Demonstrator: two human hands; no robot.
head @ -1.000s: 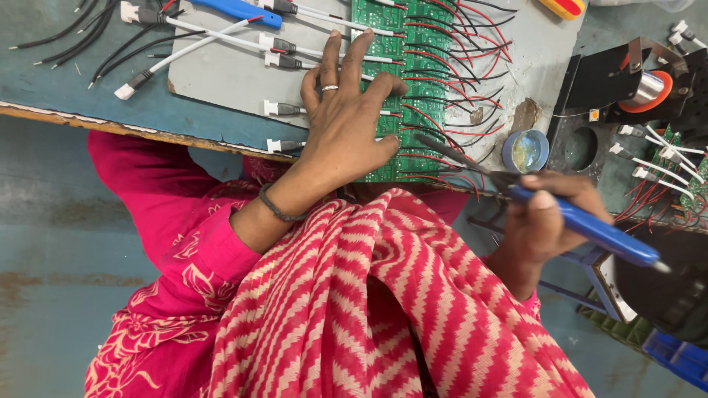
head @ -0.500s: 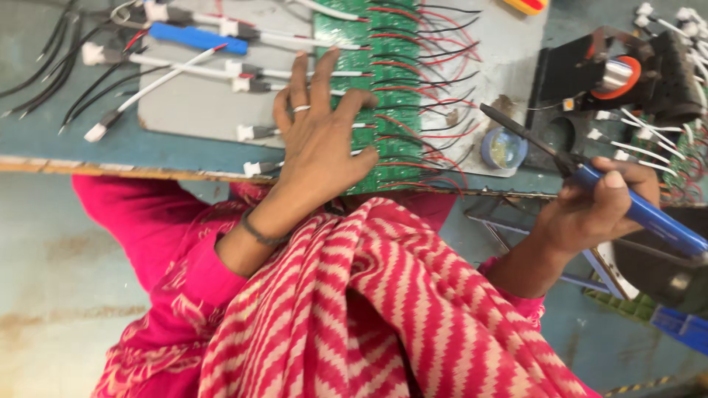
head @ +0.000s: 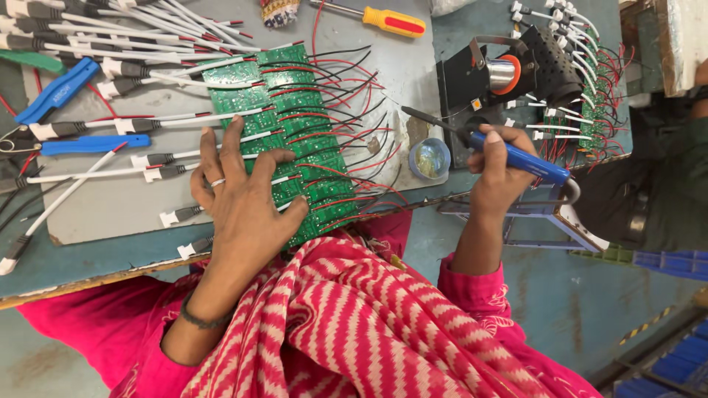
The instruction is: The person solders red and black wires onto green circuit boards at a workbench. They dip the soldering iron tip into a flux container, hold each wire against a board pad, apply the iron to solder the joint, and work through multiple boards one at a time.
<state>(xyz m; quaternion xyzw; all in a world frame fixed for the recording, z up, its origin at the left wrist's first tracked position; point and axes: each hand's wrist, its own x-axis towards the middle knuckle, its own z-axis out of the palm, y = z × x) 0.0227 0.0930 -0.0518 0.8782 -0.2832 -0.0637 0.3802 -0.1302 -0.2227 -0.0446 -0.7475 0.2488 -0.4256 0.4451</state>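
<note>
A blue-green workbench [head: 472,44] carries a grey mat [head: 110,206], a black soldering stand [head: 509,66] and blue cutters [head: 55,92].

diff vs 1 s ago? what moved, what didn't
The right hand raised the blue-handled soldering iron from beside the lap up over the bench edge, tip toward the small round tin. No grip was released. The left hand stays flat on the row of green circuit boards.
</note>
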